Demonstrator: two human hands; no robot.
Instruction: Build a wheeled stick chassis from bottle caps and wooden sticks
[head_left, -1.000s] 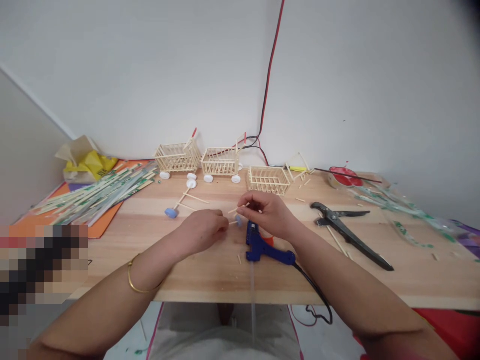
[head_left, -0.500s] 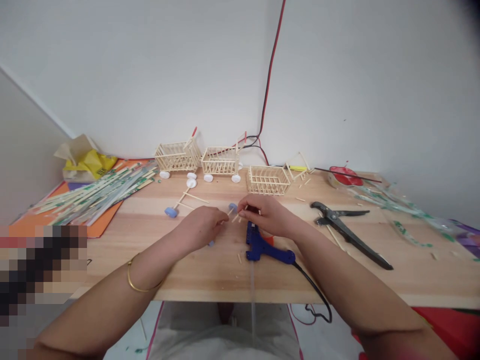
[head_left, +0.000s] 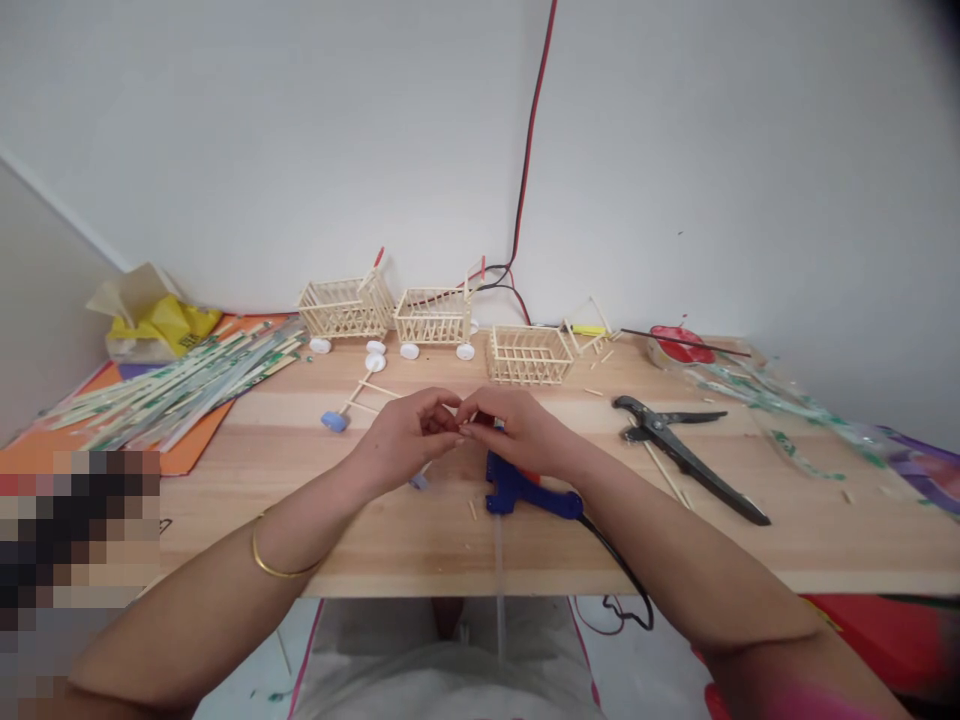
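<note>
My left hand (head_left: 409, 440) and my right hand (head_left: 517, 428) meet at the fingertips above the table, each with thumb and fingers pinched together. What they hold is hidden. Under my left hand, a light blue wheel (head_left: 418, 481) pokes out beside a bit of stick. Just below my right hand lies a blue glue gun (head_left: 517, 490), with a clear glue stick (head_left: 500, 590) sticking out past the table edge. To the left lies a frame of thin sticks (head_left: 358, 390) with a blue wheel (head_left: 334, 421) and a white wheel (head_left: 376, 361) at its ends.
Two small stick carts (head_left: 346, 308) (head_left: 433, 318) on white wheels stand at the back, beside a wheelless stick basket (head_left: 529, 357). Dark cutters (head_left: 686, 455) lie right. Bundled sticks (head_left: 202, 380) cover orange sheets at left. A red dish (head_left: 679, 347) and plastic wrappers (head_left: 810, 405) sit at right.
My hands have come together, the left moving up and right until the fingertips touch. The blue wheel between them is now covered. The whole view has shifted slightly.
</note>
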